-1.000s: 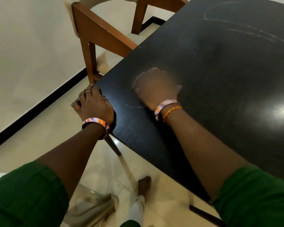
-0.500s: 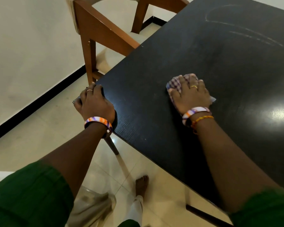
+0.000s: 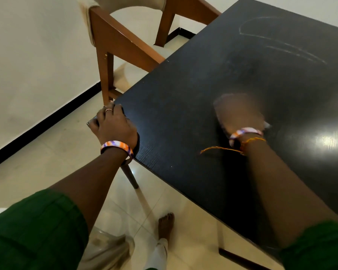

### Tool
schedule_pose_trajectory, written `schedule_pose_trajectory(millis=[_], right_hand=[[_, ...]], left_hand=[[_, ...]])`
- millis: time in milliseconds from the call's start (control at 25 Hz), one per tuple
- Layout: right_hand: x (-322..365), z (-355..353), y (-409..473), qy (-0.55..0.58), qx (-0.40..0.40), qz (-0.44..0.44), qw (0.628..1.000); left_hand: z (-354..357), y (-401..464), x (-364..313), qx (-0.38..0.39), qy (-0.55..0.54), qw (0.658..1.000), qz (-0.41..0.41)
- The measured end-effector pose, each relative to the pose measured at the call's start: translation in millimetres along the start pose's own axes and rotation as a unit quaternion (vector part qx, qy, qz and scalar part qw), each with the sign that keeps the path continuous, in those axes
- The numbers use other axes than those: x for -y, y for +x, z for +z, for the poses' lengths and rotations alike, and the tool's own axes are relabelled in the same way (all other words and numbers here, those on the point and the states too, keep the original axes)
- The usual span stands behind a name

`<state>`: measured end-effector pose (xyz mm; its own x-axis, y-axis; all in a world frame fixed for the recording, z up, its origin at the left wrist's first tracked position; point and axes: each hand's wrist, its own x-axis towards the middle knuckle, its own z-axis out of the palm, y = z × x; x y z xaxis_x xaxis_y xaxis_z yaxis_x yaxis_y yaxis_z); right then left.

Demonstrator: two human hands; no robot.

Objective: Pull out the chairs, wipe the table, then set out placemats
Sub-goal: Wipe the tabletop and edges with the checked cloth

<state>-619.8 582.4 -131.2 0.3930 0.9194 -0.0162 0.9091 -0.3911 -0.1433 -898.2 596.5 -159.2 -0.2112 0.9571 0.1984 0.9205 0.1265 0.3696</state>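
Note:
The black table [image 3: 183, 114] fills the right of the head view, with pale curved streaks [image 3: 281, 43] at its far end. My left hand [image 3: 113, 123] is clamped over the table's near left corner. My right hand [image 3: 238, 112] lies flat on the tabletop, blurred by motion, pressing a checked cloth; only a pale corner of the cloth [image 3: 267, 125] shows beside my wrist. A wooden chair [image 3: 121, 41] with a cream seat and back stands at the table's left side, its seat partly under the edge.
A white wall with a black skirting board [image 3: 43, 121] runs along the left. The floor is glossy cream tile. A table leg [image 3: 131, 176] slants down below the corner, and my bare foot [image 3: 165, 225] stands near it.
My right hand swept the cloth from the near left part of the table to the right, and is now blurred mid-stroke. My left hand stayed on the corner.

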Motion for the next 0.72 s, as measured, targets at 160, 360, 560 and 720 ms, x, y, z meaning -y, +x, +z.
schedule_pose_trajectory(millis=[160,360,560,720], right_hand=[[-63,-14,-44,0.008,0.0,0.183,0.983],[37,16,-67,-0.012,-0.021,0.005,1.0],[135,33,3,-0.002,0.018,-0.187,0.982],[121,27,92,0.009,0.025,-0.145,0.989]], left_hand=[[2,6,-7,0.031,0.04,0.999,0.0],[3,8,-10,0.057,0.081,0.994,0.035],[8,22,-12,0.082,0.102,0.974,0.182],[14,43,-28,0.143,0.113,0.95,0.252]])
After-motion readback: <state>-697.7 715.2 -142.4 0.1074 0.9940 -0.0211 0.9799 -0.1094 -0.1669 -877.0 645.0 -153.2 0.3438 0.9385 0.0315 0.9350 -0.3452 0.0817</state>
